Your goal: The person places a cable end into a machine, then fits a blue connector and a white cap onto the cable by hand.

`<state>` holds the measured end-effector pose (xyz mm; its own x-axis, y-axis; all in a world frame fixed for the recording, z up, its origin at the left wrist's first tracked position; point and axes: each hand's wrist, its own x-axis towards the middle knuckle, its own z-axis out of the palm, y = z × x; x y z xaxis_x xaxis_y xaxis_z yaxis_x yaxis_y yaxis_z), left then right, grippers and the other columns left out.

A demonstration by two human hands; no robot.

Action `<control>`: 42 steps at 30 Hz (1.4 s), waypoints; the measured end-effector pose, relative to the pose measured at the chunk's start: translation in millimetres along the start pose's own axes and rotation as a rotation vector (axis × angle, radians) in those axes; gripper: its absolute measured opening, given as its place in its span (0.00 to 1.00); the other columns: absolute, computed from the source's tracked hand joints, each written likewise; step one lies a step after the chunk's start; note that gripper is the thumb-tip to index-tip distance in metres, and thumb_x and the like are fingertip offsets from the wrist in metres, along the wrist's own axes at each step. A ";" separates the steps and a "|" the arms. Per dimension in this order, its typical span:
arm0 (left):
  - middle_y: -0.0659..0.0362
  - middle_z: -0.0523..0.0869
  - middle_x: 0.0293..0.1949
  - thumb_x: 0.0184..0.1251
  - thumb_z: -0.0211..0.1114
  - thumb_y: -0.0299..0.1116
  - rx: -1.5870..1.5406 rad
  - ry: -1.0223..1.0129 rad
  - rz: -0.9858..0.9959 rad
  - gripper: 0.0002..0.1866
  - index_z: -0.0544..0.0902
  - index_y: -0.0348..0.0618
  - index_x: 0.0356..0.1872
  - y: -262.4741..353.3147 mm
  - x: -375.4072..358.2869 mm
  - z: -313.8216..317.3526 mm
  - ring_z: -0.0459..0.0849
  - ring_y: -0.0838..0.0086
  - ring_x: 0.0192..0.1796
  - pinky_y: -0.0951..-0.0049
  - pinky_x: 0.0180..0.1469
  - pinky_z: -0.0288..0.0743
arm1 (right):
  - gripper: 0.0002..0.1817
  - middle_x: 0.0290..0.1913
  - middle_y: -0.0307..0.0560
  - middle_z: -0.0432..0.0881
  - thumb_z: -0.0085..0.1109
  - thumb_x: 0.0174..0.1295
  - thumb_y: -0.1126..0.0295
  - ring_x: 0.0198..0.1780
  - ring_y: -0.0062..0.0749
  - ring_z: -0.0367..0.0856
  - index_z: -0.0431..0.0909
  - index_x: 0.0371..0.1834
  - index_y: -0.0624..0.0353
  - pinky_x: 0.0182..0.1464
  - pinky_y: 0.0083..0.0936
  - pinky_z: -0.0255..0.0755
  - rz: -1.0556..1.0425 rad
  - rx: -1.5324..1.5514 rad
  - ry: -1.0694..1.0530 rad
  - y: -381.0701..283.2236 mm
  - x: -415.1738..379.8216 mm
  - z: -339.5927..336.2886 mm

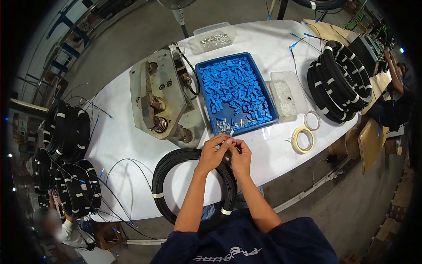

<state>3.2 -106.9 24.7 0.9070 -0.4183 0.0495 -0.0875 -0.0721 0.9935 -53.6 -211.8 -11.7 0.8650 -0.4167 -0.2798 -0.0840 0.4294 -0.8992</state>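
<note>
In the centre of the frame, the left hand (214, 153) and right hand (240, 157) meet, thumbs and fingers drawn together; whether they grip a small piece cannot be made out. Beneath the forearms, lower centre, lies a black cable coil (158, 176). Just above the fingertips sits a blue tray (222, 114) heaped with blue connectors (228, 83). A metal machine (176, 94) stands upper left of the hands; right of centre lies a tape roll (294, 141).
</note>
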 end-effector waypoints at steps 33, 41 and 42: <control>0.64 0.81 0.29 0.69 0.67 0.29 -0.380 0.201 -0.206 0.09 0.81 0.34 0.43 -11.4 -2.4 -0.6 0.77 0.84 0.31 0.83 0.34 0.71 | 0.11 0.42 0.42 0.77 0.63 0.63 0.80 0.41 0.21 0.80 0.71 0.45 0.63 0.45 0.18 0.75 0.071 0.105 -0.191 -8.3 0.7 -4.8; 0.69 0.74 0.25 0.75 0.61 0.41 -0.273 0.195 -0.189 0.16 0.84 0.37 0.48 -17.0 -0.6 -5.9 0.68 0.86 0.27 0.83 0.30 0.63 | 0.08 0.32 0.43 0.80 0.62 0.63 0.75 0.36 0.22 0.79 0.76 0.42 0.66 0.39 0.20 0.73 -0.070 -0.434 -0.257 -66.6 55.4 -3.3; 0.70 0.71 0.24 0.76 0.59 0.43 -0.318 0.168 -0.219 0.17 0.84 0.38 0.48 -16.6 -0.8 -6.5 0.65 0.86 0.26 0.83 0.28 0.60 | 0.08 0.33 0.48 0.81 0.63 0.61 0.75 0.35 0.30 0.81 0.77 0.41 0.66 0.38 0.25 0.74 -0.237 -0.631 -0.249 -68.6 66.9 3.9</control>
<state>6.6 -99.5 8.8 0.9469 -0.2687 -0.1767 0.2226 0.1510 0.9631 11.9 -266.0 32.6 0.9762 -0.2138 -0.0354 -0.0848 -0.2266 -0.9703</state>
